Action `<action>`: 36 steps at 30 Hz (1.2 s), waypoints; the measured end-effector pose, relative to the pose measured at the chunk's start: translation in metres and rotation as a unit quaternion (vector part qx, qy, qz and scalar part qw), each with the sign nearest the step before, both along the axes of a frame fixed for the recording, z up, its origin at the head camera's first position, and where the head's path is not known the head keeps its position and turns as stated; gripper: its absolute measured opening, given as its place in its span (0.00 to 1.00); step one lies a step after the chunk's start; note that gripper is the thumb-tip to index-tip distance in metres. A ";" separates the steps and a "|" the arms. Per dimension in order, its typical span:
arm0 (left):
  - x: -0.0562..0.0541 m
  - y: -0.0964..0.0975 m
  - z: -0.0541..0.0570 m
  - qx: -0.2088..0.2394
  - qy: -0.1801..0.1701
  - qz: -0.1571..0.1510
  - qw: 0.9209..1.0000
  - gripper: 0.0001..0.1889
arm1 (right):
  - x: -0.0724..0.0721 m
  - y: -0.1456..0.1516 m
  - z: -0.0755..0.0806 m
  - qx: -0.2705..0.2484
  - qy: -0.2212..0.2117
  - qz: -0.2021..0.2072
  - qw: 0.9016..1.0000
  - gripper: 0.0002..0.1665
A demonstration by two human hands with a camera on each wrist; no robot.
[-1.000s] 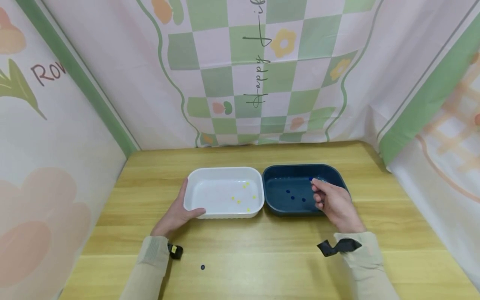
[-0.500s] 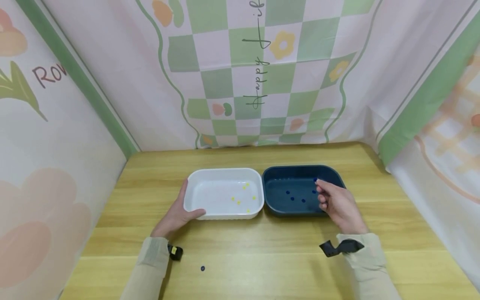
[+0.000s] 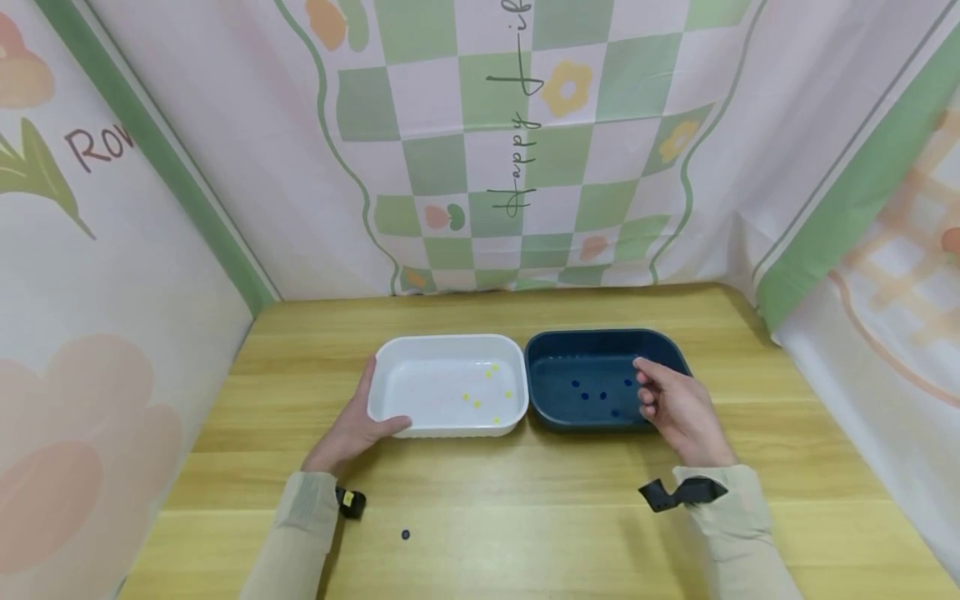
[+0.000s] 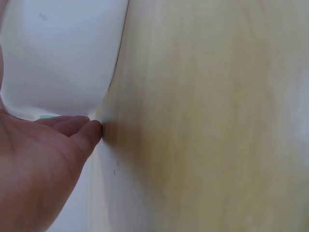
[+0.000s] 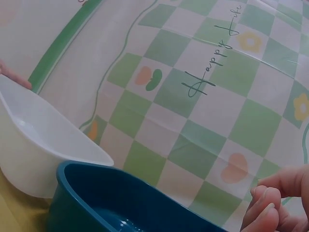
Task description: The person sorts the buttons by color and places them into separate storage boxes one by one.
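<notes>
My left hand (image 3: 351,427) holds the left end of a white tray (image 3: 448,430), its thumb along the front rim and its fingers at the side. Several small yellow pieces (image 3: 477,404) lie in the tray's right half. Over the right part of the dark blue tray (image 3: 551,421), my right hand (image 3: 681,417) has its thumb and index fingertips together and its other fingers curled. Nothing clearly shows between those fingertips (image 5: 259,189). Several small, round dark blue pieces, like buttons (image 3: 585,397), lie on that tray's floor. Another dark blue button-like piece (image 3: 406,534) lies on the table.
Both trays stand side by side, ends touching, on a wooden table (image 3: 510,517). A patterned cloth (image 3: 498,158) hangs behind the table, with more cloth at the left (image 3: 112,333) and right (image 3: 900,317).
The right hand has shifted slightly right. The dark blue piece seen at its fingertips earlier no longer shows there, and more such pieces lie in the blue tray. The left hand stays still.
</notes>
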State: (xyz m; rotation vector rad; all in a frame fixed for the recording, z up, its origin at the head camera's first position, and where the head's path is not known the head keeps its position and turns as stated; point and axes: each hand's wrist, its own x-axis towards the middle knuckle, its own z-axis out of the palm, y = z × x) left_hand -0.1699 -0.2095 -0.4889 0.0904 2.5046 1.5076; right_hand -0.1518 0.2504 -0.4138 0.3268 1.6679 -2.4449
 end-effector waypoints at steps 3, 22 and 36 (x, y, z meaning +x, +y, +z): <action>0.000 0.000 0.000 0.001 0.001 -0.001 1.000 0.65 | -0.001 -0.002 0.001 0.002 0.000 0.002 1.000 0.08; -0.003 -0.002 0.000 0.002 0.007 -0.005 1.000 0.64 | 0.061 -0.179 -0.018 0.573 0.440 0.369 0.584 0.23; -0.001 -0.001 -0.001 -0.005 0.004 -0.008 1.000 0.63 | 0.088 -0.224 -0.054 0.667 0.512 0.421 0.341 0.23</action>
